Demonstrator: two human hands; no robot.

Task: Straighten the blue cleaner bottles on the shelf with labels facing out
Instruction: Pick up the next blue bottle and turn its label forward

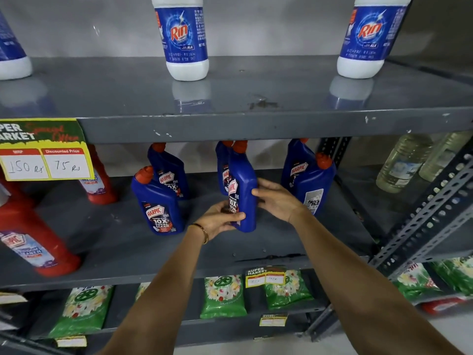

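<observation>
Shelving of grey metal carried the stock, and on its middle shelf, at far left, red Harpic bottles stood below a yellow price tag. Next we saw two blue Harpic bottles, labels facing out. Our left hand clasped the lower front of a centre Harpic bottle, upright but turned partly sideways, while our right hand pressed its right flank; another blue bottle stood just behind it. Further right, a blue bottle with its back label showing stood in front of one more.
</observation>
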